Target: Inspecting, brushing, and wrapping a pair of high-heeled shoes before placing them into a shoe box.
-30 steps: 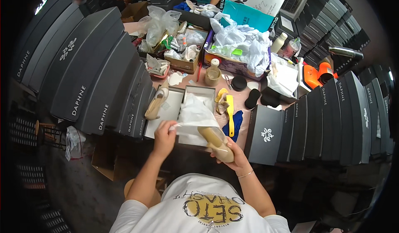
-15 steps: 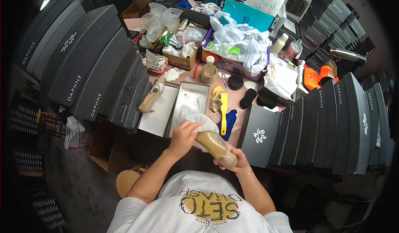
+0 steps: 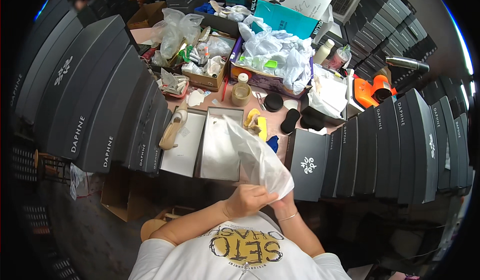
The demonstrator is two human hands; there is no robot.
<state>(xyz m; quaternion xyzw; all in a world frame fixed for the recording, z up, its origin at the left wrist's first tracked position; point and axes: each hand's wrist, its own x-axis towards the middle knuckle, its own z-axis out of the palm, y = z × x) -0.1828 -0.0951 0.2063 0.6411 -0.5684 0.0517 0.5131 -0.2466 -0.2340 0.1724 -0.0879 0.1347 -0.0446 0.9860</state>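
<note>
My left hand (image 3: 248, 200) is closed, pinching the lower edge of a thin white bag (image 3: 267, 167) close to my chest. My right hand (image 3: 285, 207) reaches up into the bag's lower end, its fingers covered by the bag. The beige shoe that hand held is now hidden within the bag, with only a faint tint showing through. Another beige shoe (image 3: 172, 131) rests at the left side of an open shoebox part (image 3: 182, 152) with a pale inside. Beside it is a second open shoebox part (image 3: 220, 167), also pale inside.
Grey shoeboxes stand in rows at left (image 3: 100, 95) and right (image 3: 385, 150). Behind the work area are a purple carton (image 3: 260, 77) of crumpled white bags, a jar (image 3: 241, 94), black round pads (image 3: 273, 102), a yellow-handled tool (image 3: 262, 128) and an orange device (image 3: 366, 92).
The white bag has been drawn down over the shoe, covering it and my right fingers. My left hand has moved down and right, towards my right hand. The view has shifted slightly.
</note>
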